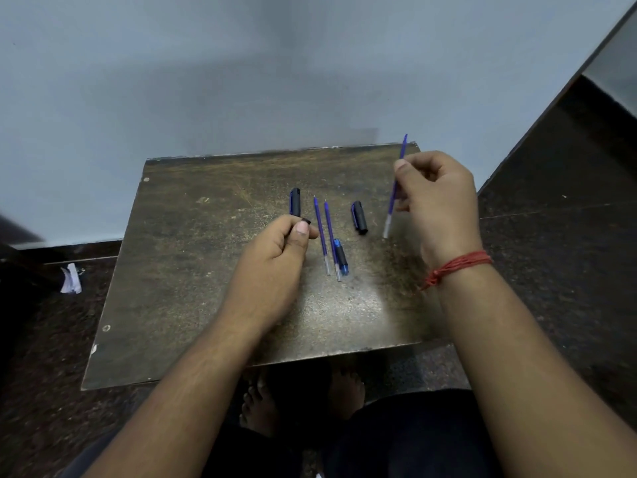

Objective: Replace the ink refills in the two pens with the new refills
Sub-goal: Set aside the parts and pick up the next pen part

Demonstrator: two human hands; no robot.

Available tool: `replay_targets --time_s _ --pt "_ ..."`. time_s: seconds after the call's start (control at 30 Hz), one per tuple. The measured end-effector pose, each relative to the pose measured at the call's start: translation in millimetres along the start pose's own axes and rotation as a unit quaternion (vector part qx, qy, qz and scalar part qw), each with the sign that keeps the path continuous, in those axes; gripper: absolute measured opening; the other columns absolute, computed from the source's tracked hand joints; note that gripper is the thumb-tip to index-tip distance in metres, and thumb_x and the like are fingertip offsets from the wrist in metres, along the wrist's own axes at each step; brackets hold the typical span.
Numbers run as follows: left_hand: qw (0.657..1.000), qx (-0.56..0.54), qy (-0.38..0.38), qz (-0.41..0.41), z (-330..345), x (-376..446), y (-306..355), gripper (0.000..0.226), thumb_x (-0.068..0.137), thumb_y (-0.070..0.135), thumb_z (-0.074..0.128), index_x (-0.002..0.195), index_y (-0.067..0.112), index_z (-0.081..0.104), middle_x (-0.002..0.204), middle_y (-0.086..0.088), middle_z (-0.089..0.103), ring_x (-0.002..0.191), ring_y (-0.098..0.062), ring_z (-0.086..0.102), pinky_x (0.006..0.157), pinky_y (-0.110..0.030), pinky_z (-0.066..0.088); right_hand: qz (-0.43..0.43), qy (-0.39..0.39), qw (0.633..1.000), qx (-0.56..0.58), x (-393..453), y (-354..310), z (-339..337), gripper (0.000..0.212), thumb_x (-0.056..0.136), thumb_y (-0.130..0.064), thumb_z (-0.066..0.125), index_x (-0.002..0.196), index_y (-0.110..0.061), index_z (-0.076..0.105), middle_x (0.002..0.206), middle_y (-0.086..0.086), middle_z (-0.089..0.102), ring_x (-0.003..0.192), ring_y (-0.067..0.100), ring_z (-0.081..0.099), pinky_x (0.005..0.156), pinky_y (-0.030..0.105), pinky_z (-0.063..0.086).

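Note:
My right hand (436,198) pinches a thin blue ink refill (393,198), held nearly upright above the table's right side, its clear end pointing down. My left hand (275,257) is closed around a dark blue pen (295,201), whose capped end sticks out beyond the fingers. Two more blue refills (325,236) lie side by side at the table's middle. A short black and blue pen part (340,259) rests against their near ends. A black cap (359,218) lies to their right.
The worn brown table (206,288) stands against a pale wall. Dark stone floor surrounds it. A crumpled bit of paper (71,278) lies on the floor at the left. My bare feet show under the table's near edge.

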State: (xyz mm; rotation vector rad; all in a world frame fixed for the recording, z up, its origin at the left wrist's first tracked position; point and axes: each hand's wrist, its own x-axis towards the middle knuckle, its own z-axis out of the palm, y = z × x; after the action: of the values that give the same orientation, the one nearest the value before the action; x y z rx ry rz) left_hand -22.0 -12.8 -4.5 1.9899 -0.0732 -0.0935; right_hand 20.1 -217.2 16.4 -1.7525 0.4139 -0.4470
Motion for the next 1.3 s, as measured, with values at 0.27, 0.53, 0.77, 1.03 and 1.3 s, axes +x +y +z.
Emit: replay_targets --time_s 0.27,0.53,0.77,1.03,1.3 --pt "1.0 0.003 0.008 -0.004 -0.1 -0.7 1.6 0.027 0.105 0.035 0.042 0.094 0.026 0.065 0.052 0.025 0.051 0.052 0.0 0.042 0.057 -0.028 0.03 -0.05 -0.07 0.924 -0.372 4.0 19.1 -4.0 0.01 0.092 -0.029 0.064 0.086 -0.02 0.064 0.088 0.002 0.066 0.084 0.021 0.061 0.075 0.028 0.048" --pt "0.999 -0.032 0.003 0.007 0.0 1.3 -4.7 0.029 0.098 0.047 0.041 0.093 0.032 0.065 0.055 0.019 0.049 0.058 -0.008 0.043 0.064 -0.031 0.035 -0.045 -0.098 0.893 -0.436 -1.1 16.5 -0.2 0.012 0.09 -0.027 0.064 0.093 -0.015 0.063 0.097 0.009 0.067 0.097 0.031 0.062 0.085 0.04 0.053" --pt "1.0 -0.023 0.008 0.001 -0.9 0.8 -2.0 0.027 0.105 0.036 0.043 0.093 0.029 0.065 0.052 0.017 0.045 0.05 -0.002 0.039 0.058 -0.028 0.032 -0.039 -0.101 0.894 -0.435 -1.4 15.7 -0.1 0.015 0.09 -0.028 0.064 0.093 -0.014 0.062 0.096 0.009 0.067 0.097 0.031 0.062 0.084 0.038 0.052" --pt "0.999 -0.031 0.007 0.005 -2.9 2.3 -4.9 0.028 0.101 0.044 0.042 0.092 0.031 0.065 0.055 0.02 0.049 0.057 -0.008 0.043 0.063 -0.032 0.037 -0.034 -0.101 0.899 -0.425 -2.0 12.8 -1.0 0.016 0.092 -0.033 0.062 0.094 -0.017 0.062 0.095 0.005 0.067 0.095 0.026 0.061 0.077 0.033 0.049" --pt "1.0 -0.024 0.017 -0.002 -5.4 3.2 -1.5 0.027 0.105 0.036 0.043 0.093 0.026 0.065 0.05 0.02 0.047 0.047 0.001 0.04 0.055 -0.028 0.031 -0.09 -0.053 0.907 -0.408 -7.9 -1.4 1.8 0.012 0.094 -0.032 0.058 0.094 -0.021 0.062 0.093 -0.002 0.065 0.089 0.021 0.061 0.074 0.033 0.05"
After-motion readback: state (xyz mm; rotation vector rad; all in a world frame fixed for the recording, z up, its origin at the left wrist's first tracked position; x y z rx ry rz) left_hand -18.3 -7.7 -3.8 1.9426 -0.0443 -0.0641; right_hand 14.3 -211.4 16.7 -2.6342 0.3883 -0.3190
